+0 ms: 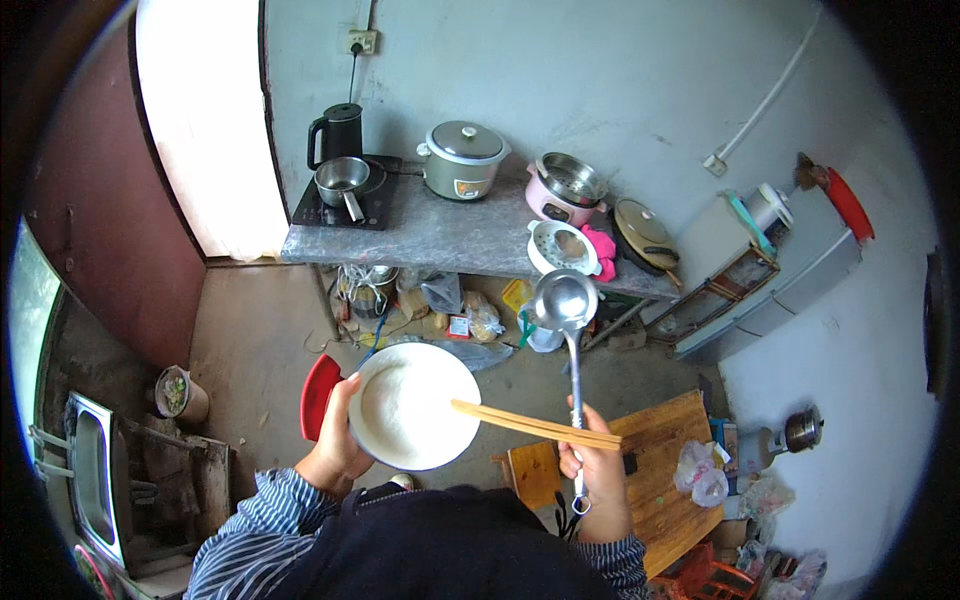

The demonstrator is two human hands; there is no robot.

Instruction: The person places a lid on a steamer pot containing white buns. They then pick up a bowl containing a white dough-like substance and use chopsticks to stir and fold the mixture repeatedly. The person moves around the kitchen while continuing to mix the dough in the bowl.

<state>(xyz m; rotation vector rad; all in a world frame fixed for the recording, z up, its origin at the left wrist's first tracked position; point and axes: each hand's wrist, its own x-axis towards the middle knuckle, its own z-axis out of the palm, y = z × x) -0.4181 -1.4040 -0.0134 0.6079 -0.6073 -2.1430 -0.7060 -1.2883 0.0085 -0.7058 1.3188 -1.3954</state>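
My left hand (334, 446) grips a round white bowl (450, 375) with a dark rim line, its thumb against the near-left side. White contents seem to be inside, but white on white makes them hard to tell. A curved red piece (318, 397) sticks out left of that hand; whether it belongs to the bowl I cannot tell. In my right hand (600, 465) are a metal ladle (568, 300), its round bowl end pointing away from me, and a pair of wooden chopsticks (525, 424). The chopstick tips reach over the bowl's right side.
Ahead, a grey counter (465, 232) bears an induction cooker (382, 202) with a steel saucepan (341, 180), a black kettle (343, 127), a rice cooker (465, 161) and a pink electric pot (559, 199). A wooden table (660, 450) stands right, a sink (94, 472) left.
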